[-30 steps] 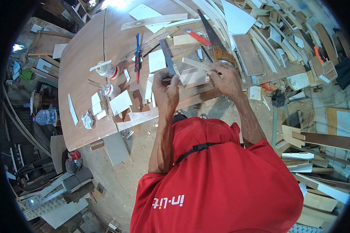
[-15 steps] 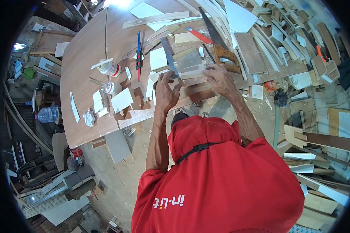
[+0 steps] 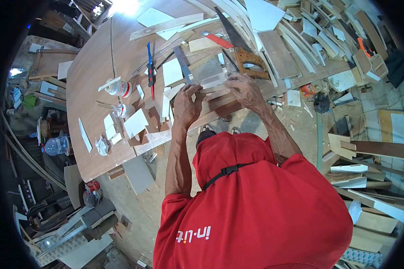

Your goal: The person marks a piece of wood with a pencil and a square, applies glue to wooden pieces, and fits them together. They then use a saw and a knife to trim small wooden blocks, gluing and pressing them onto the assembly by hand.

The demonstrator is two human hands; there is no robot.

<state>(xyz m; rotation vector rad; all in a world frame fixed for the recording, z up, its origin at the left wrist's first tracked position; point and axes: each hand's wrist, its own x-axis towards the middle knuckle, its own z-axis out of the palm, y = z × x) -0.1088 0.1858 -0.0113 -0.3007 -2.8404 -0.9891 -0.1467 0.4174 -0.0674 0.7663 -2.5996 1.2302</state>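
A small pale strip (image 3: 213, 81) spans the gap between my two hands at the table's near edge. My left hand (image 3: 188, 104) has its fingers closed on the strip's left end, beside the blade of a metal square (image 3: 182, 64). My right hand (image 3: 246, 89) pinches the right end, just below the wooden handle of a handsaw (image 3: 252, 64). Behind the strip lies a grey rectangular sheet (image 3: 206, 69). To the left are a white square piece (image 3: 172, 72) and a blue and red clamp-like tool (image 3: 151, 71).
Two white containers (image 3: 122, 88) (image 3: 125, 110) with sticks across them stand on the brown table (image 3: 87, 85). A red-handled tool (image 3: 220, 41) lies near the saw. Stacked offcuts (image 3: 314, 40) fill the right side. A plastic bottle (image 3: 56, 146) stands at left.
The whole view has shifted a little, so the table items appear further left. Both hands remain at the pale strip, with the left fingers slightly more curled.
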